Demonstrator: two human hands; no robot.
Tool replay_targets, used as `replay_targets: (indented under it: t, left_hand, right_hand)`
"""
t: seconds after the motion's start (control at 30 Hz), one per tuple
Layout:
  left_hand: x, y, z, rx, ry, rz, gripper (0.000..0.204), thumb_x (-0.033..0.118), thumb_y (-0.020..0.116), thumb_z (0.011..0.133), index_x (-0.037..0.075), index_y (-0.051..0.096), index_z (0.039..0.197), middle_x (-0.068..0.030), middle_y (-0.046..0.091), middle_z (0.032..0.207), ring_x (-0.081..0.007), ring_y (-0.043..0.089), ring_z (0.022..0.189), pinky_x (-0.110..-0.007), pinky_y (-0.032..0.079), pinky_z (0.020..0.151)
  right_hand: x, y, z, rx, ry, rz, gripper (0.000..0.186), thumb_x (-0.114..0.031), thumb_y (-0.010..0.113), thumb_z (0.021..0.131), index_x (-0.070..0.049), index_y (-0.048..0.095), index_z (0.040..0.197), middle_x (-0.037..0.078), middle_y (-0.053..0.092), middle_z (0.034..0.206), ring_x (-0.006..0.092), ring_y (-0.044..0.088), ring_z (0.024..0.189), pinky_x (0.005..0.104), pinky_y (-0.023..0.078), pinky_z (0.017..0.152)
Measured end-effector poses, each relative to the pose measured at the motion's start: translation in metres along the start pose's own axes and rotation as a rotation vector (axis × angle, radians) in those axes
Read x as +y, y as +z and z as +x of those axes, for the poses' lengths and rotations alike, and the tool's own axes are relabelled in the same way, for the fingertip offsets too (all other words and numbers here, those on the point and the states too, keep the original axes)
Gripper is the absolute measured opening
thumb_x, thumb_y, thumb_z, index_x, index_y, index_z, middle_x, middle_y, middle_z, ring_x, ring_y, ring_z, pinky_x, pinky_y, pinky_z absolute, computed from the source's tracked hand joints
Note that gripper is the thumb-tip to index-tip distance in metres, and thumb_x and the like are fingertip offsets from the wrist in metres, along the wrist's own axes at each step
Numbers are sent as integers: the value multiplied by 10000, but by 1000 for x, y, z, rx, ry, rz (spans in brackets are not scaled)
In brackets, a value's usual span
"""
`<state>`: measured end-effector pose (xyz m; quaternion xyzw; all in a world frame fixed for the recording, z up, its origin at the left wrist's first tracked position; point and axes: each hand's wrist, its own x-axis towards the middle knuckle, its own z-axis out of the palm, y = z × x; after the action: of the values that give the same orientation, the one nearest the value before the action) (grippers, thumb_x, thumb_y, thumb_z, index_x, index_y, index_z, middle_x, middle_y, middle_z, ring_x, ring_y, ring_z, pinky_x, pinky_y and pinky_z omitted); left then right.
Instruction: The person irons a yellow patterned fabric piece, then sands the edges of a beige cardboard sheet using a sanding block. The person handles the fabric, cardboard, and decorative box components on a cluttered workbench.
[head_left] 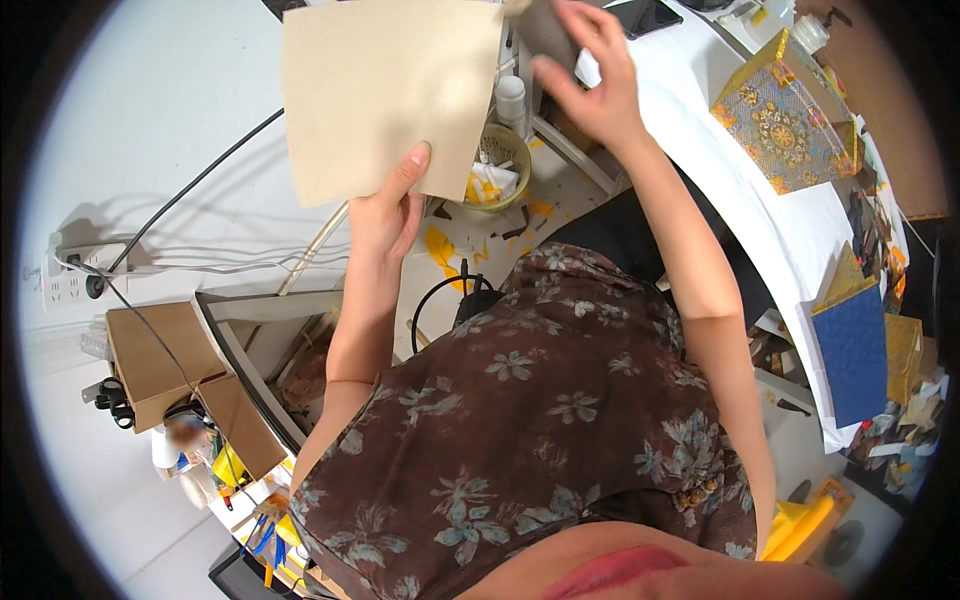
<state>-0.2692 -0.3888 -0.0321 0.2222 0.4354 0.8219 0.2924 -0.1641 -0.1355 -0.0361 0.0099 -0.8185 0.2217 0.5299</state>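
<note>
My left hand (388,210) holds a cream square board (385,85) upright at the top, its thumb pressed on the board's face near the lower edge and the other fingers mostly hidden. To the right, my right hand (590,85) has curved fingers on a grey-brown piece (542,30) beside the board's upper corner; the piece is partly cut off and its grip is slightly blurred. Just beyond the board are a white cylindrical container (510,95) and an olive bin (514,152) with scraps inside.
At right, a white-covered worktop (690,110) carries a phone (640,15), a patterned gold-edged box (780,130) and a blue panel (850,355). At left are a power strip (85,275) with cables, brown cardboard (160,360) and scissors (115,400). Yellow scraps lie on the floor (420,320).
</note>
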Motion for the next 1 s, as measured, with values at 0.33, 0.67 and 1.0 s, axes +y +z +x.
replay_targets:
  t: [0.33,0.67,1.0]
  left_hand:
    - [0,-11,-4,0,-18,77,612,-64,655,863,24,407,1416,-144,510,1368,-267,512,1265,-400,429,1076]
    - [9,-32,2,-20,-4,173,519,-71,674,856,-4,491,1337,-138,578,1282,-250,576,1175,-366,487,982]
    - [24,-33,-12,-9,-94,287,456,-78,696,816,-27,554,1246,-141,632,1126,-217,638,977,-294,520,747]
  right_hand:
    - [13,-3,-5,119,90,-89,536,-213,771,820,-139,618,1328,83,595,1217,192,603,1033,307,491,901]
    - [-61,-51,44,-369,-29,170,571,-177,725,817,-69,569,1356,215,501,1346,346,524,1215,419,422,1032]
    - [-55,-45,46,-360,-181,377,524,-136,750,792,-45,623,1293,218,566,1271,330,564,1167,398,444,1003]
